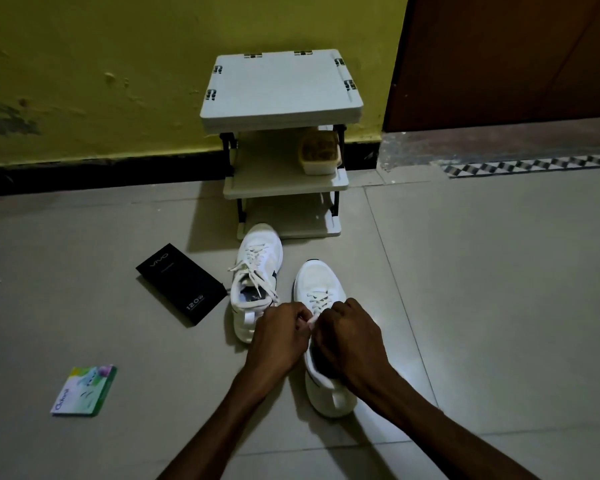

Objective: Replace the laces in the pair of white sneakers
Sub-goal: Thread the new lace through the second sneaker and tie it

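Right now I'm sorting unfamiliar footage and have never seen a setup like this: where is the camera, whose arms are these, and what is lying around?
There is no machine here. One wide-angle camera sits on a person's head and looks down, so the two arms reaching in from below are the wearer's own. The left hand and right hand meet over the nearer white sneaker, fingers curled on its lace. The second sneaker stands beside it on the left, laced, with loose ends. A black box and a green packet also lie on the tiled floor. A small shelf rack stands against the yellow wall, with a tub on its middle shelf.
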Motion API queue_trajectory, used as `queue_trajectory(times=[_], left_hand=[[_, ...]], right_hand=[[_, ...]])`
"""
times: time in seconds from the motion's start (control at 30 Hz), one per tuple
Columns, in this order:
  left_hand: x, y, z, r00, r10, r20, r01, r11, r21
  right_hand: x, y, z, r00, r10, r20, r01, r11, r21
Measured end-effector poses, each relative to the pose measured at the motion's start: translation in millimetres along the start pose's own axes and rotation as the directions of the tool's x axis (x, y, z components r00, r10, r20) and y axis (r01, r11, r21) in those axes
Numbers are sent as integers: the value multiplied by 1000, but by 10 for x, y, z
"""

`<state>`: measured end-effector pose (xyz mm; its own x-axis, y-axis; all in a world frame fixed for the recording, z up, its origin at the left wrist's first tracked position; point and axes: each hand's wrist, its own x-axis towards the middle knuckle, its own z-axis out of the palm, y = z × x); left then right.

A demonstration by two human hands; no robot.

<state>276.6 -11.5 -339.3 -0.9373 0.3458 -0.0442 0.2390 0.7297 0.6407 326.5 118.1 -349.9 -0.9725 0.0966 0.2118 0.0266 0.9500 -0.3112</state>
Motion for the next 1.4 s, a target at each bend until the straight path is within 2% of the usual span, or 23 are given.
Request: queue_trajectory(times=[0.07,0.23,0.43,0.57,0.77,0.87,0.97,1.03,1.07,1.17,1.27,1.33,1.4], left_hand=[[10,-4,-10,999,-39,22,39,999,-25],[34,-83,24,998,-49,49,54,992,-111],[38,-95,22,996,-36,80,44,994,-103],[85,-145,20,979,-107,176,162,928,-335],[79,-127,-9,982,-85,169,156,870,-468],[100,-115,-16,980,-95,177,167,875,-454],[144,-105,27,990,-57,130,94,950,-296],[156,-95,57,993,-55,109,83,958,-276],[151,-88,68,993,-65,104,94,947,-306],[143,-90,63,991,-118,66,134,916,-378],[212,-13,-107,997,-78,9,74,911,-407],[322,144,-354,994,-70,-78,22,863,-504],[446,355,-682,981,-122,-148,-14,724,-690]], right_hand=[[25,24,-33,1000,28,-6,-28,999,46],[52,-9,-70,998,43,50,-40,997,-65],[80,48,-76,994,16,110,-19,999,28],[99,19,-96,993,83,81,-82,996,-17],[90,71,-106,996,89,28,-91,992,82],[53,90,-132,995,95,33,-98,990,102],[-66,51,-129,994,104,-35,-100,989,111],[-151,5,-122,985,128,-119,-106,978,180],[-192,-2,-103,985,134,-110,-111,975,194],[-264,16,-79,986,125,114,-146,968,206],[-288,39,-21,983,134,124,-159,961,225],[-283,34,4,980,160,115,-185,949,257],[-283,34,31,979,180,99,-201,938,282]])
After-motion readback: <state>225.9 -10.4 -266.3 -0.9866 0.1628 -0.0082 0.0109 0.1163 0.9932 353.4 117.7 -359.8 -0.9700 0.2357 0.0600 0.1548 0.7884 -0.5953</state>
